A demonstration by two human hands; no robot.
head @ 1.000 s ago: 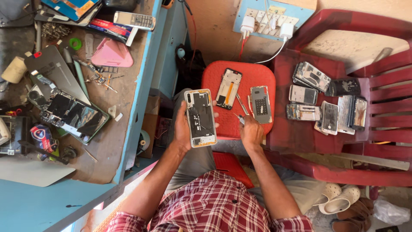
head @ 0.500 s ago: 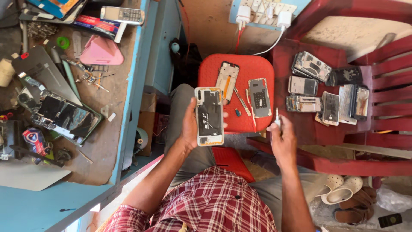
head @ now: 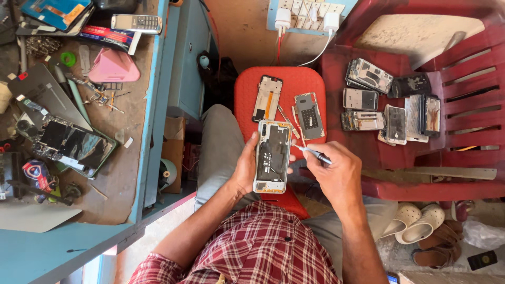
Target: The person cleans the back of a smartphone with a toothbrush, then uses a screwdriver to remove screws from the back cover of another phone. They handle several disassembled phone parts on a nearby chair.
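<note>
My left hand point(head: 246, 167) grips an opened phone point(head: 272, 156) with its back cover off, its inner boards facing up, over my lap. My right hand point(head: 336, 173) holds a small screwdriver point(head: 311, 152) whose tip points at the phone's right edge. Just beyond, a red stool point(head: 294, 79) carries a phone frame point(head: 267, 98), a grey back panel point(head: 308, 115) and a thin tool beside them.
A red plastic chair point(head: 452, 68) at right holds several dismantled phones point(head: 389, 105). A blue workbench point(head: 79, 105) at left is littered with phone parts, a pink pick, a keypad phone and tools. A power strip point(head: 302, 13) with chargers hangs at the top. Sandals point(head: 415, 223) lie at lower right.
My right hand came back from the right, near the chair, to the phone, now with the screwdriver tip at its edge. The left hand kept the phone and drew it slightly nearer.
</note>
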